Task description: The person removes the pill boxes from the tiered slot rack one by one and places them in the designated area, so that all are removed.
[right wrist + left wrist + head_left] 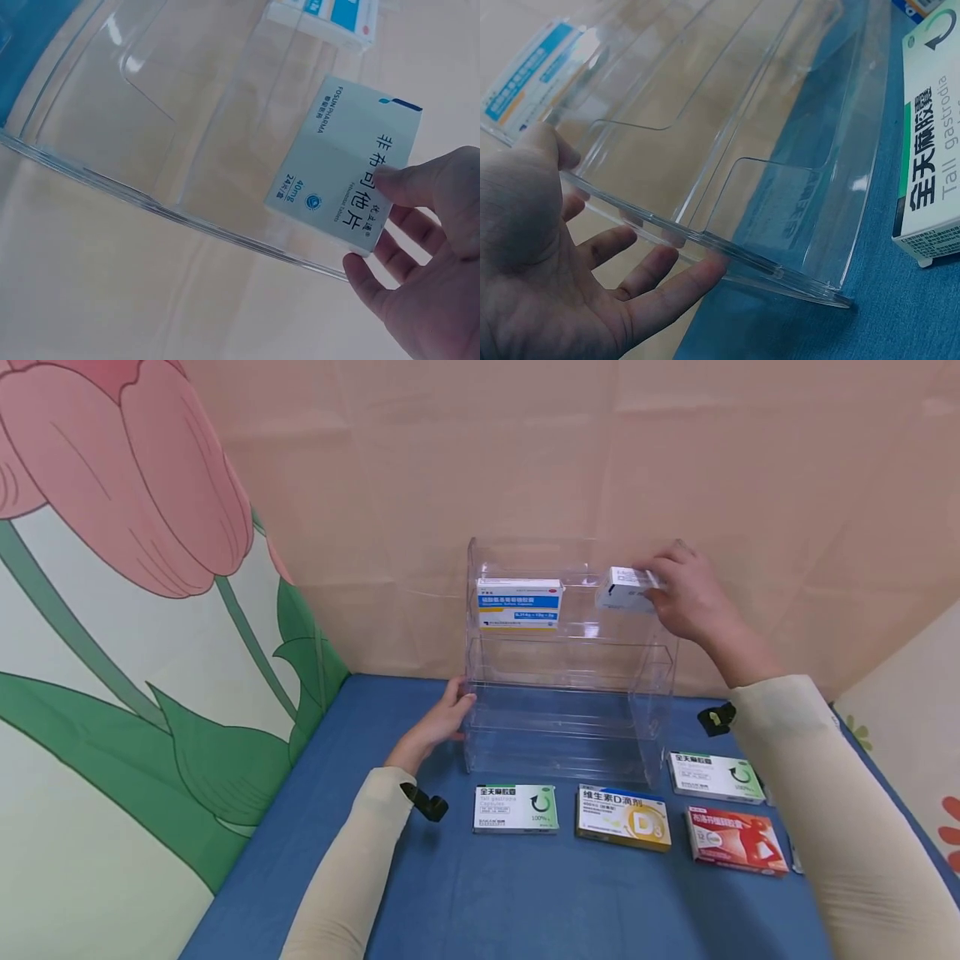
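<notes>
A clear tiered display rack [555, 747] stands on the blue tabletop. My left hand [441, 720] touches its left side panel with fingers spread; in the left wrist view the fingertips meet the clear plastic. At the top tier's right end, my right hand [692, 593] pinches a white medicine box [627, 590] between thumb and fingers. Dark printing on the white medicine box [349, 161] faces up in the right wrist view, and the box is tilted. A blue-and-white medicine box [519, 606] sits upright at the left of that top tier.
Before the rack lie a green-and-white box [515, 810], a yellow-and-white vitamin D box [622, 818] and a red box [737, 842]. Another green-and-white box [716, 778] lies at the right, near my right sleeve, which partly hides something there. A pinkish wall covering [405, 485] hangs behind.
</notes>
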The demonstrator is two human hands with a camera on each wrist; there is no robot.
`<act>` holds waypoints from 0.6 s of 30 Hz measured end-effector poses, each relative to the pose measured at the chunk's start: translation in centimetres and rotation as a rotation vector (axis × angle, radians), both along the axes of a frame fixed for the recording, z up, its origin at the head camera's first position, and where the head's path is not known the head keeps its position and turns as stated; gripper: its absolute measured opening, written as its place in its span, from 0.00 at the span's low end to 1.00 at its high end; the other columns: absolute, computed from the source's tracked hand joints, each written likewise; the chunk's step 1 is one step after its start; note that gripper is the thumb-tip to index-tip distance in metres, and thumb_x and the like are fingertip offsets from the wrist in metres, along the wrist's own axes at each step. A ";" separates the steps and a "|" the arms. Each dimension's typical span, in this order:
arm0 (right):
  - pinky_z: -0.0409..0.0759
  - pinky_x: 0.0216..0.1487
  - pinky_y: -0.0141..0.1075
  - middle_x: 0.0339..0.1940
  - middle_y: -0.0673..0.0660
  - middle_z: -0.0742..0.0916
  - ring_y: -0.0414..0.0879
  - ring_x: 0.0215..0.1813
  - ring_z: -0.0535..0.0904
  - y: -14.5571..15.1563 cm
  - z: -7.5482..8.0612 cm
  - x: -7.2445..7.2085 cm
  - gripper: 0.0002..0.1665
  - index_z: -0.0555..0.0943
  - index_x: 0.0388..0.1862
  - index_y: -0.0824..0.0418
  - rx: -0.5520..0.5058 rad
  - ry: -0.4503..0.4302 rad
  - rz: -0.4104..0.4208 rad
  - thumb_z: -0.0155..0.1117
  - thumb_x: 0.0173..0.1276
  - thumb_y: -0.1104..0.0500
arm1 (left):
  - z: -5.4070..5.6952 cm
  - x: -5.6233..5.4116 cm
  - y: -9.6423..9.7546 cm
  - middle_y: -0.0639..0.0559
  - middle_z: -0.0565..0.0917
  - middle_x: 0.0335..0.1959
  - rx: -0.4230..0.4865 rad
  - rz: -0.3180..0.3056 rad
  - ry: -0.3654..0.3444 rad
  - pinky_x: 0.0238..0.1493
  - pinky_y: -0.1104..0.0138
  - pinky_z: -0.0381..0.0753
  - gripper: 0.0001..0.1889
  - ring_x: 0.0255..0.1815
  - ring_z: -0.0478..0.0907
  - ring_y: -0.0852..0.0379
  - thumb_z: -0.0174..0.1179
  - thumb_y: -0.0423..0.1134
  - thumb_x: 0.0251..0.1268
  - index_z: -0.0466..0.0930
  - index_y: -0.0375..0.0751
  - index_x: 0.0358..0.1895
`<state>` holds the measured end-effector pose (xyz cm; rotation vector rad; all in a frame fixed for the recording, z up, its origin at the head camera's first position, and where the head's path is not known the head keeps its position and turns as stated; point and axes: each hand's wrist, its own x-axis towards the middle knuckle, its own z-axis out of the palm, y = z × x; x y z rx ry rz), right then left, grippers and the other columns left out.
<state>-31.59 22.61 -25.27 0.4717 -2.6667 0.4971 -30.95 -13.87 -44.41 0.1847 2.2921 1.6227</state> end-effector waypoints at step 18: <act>0.76 0.59 0.61 0.59 0.67 0.78 0.65 0.61 0.69 -0.2 0.7 3.7 0.27 0.78 0.67 0.61 -0.002 0.116 0.052 0.66 0.69 0.68 | -0.2 -0.1 0.0 0.39 0.48 0.80 -0.003 0.003 0.001 0.61 0.39 0.76 0.31 0.80 0.51 0.37 0.39 0.48 0.84 0.39 0.53 0.80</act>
